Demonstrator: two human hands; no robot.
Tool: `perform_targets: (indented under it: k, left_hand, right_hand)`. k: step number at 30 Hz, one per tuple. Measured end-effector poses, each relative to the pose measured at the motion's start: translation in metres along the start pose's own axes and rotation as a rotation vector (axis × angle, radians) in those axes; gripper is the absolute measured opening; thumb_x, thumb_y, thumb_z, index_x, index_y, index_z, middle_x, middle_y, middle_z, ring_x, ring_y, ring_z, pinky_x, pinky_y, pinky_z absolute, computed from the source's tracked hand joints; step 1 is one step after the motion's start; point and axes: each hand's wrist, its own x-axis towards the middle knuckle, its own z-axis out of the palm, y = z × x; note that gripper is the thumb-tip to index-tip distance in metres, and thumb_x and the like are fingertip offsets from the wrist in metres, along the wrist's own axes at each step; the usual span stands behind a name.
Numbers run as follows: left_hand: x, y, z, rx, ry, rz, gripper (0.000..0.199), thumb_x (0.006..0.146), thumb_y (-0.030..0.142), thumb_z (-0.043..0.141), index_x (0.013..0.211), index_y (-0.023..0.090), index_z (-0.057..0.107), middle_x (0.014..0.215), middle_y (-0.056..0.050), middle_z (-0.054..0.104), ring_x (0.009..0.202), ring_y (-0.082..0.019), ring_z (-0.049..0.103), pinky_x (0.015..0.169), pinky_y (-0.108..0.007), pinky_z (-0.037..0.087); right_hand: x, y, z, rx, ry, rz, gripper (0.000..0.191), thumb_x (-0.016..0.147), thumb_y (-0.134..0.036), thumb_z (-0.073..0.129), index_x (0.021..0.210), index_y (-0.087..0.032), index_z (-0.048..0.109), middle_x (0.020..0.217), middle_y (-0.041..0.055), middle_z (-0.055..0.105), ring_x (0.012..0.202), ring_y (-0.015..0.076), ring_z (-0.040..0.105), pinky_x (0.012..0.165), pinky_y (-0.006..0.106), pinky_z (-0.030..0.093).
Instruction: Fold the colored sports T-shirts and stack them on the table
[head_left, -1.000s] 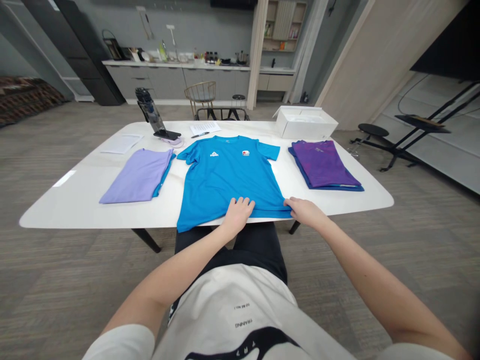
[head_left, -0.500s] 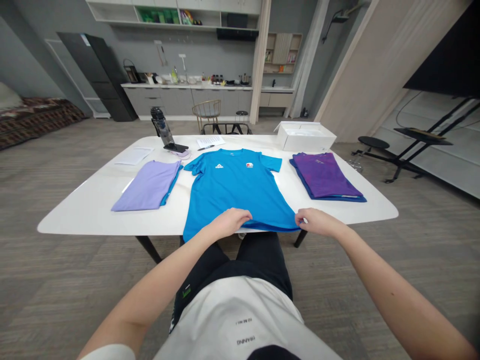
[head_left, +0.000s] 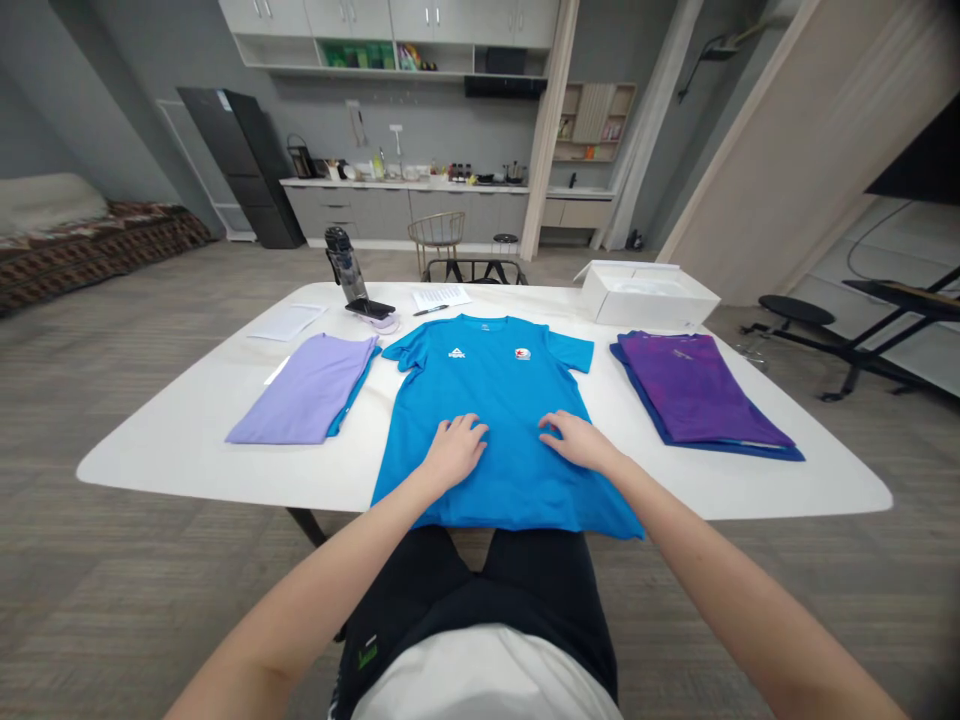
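A blue T-shirt (head_left: 495,390) lies spread face up on the white table (head_left: 180,420), collar away from me, its hem hanging over the near edge. My left hand (head_left: 457,448) is on or just over the middle of the shirt, fingers apart and slightly curled. On the shirt's right side, my right hand (head_left: 576,440) has its fingers loosely bent and holds nothing. To the left sits a folded lilac shirt (head_left: 307,390) over a blue one. At the right, a folded purple shirt (head_left: 701,385) rests on dark blue cloth.
A bottle (head_left: 345,265), a phone (head_left: 370,308), papers (head_left: 286,322) and a pen (head_left: 430,311) are along the table's far left part. A white box (head_left: 646,295) stands at the far right. Chairs are beyond the table.
Both hands have let go of the shirt's hem and moved up over its middle. The hem now hangs down flat over the table edge. The camera view has shifted.
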Motion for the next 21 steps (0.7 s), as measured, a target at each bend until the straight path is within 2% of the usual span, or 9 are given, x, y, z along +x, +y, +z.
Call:
perform_targets:
  k: [5, 9, 14, 16, 19, 21]
  left_hand:
    - [0.048, -0.046, 0.023, 0.023, 0.028, -0.172, 0.053, 0.102, 0.043, 0.043, 0.151, 0.024, 0.044, 0.160, -0.015, 0.038, 0.145, -0.032, 0.040, 0.116, -0.055, 0.036]
    - [0.092, -0.093, 0.030, 0.042, 0.070, -0.295, 0.058, 0.102, 0.046, 0.038, 0.154, 0.021, 0.039, 0.164, -0.018, 0.031, 0.149, -0.035, 0.033, 0.118, -0.056, 0.033]
    - [0.146, -0.148, 0.030, 0.091, 0.099, -0.387, 0.059, 0.101, 0.046, 0.040, 0.153, 0.019, 0.040, 0.164, -0.018, 0.030, 0.152, -0.036, 0.028, 0.121, -0.060, 0.024]
    - [0.165, -0.168, 0.030, 0.106, 0.085, -0.421, 0.060, 0.101, 0.048, 0.039, 0.154, 0.020, 0.039, 0.165, -0.017, 0.030, 0.152, -0.035, 0.027, 0.122, -0.060, 0.023]
    - [0.190, -0.198, 0.029, 0.097, 0.062, -0.513, 0.058, 0.102, 0.046, 0.032, 0.153, 0.019, 0.038, 0.162, -0.018, 0.034, 0.147, -0.036, 0.035, 0.116, -0.057, 0.033]
    - [0.201, -0.221, 0.027, 0.112, 0.082, -0.593, 0.054, 0.103, 0.038, 0.027, 0.151, 0.017, 0.040, 0.155, -0.021, 0.043, 0.137, -0.036, 0.046, 0.107, -0.054, 0.042]
  right_hand:
    - [0.072, -0.008, 0.022, -0.098, 0.142, 0.010, 0.037, 0.102, -0.047, 0.048, 0.130, -0.026, 0.062, 0.130, 0.0127, 0.059, 0.119, 0.0298, 0.054, 0.093, 0.039, 0.045]
    - [0.125, 0.002, 0.025, -0.113, 0.230, 0.115, 0.045, 0.104, -0.053, 0.039, 0.136, -0.028, 0.057, 0.145, 0.0137, 0.050, 0.131, 0.0331, 0.045, 0.100, 0.049, 0.043]
    - [0.195, 0.034, 0.016, -0.134, 0.317, 0.336, 0.057, 0.104, -0.056, 0.033, 0.150, -0.024, 0.045, 0.161, 0.0152, 0.033, 0.144, 0.0383, 0.029, 0.107, 0.060, 0.036]
    - [0.221, 0.049, 0.009, -0.126, 0.365, 0.381, 0.060, 0.104, -0.058, 0.030, 0.151, -0.023, 0.045, 0.162, 0.0154, 0.032, 0.145, 0.0392, 0.029, 0.109, 0.063, 0.033]
    - [0.253, 0.076, -0.006, -0.081, 0.391, 0.478, 0.059, 0.105, -0.055, 0.026, 0.149, -0.023, 0.047, 0.158, 0.0163, 0.037, 0.140, 0.0396, 0.036, 0.108, 0.066, 0.033]
    - [0.268, 0.098, -0.017, -0.069, 0.387, 0.578, 0.056, 0.105, -0.049, 0.025, 0.148, -0.022, 0.050, 0.153, 0.0184, 0.043, 0.135, 0.0402, 0.042, 0.103, 0.067, 0.037]
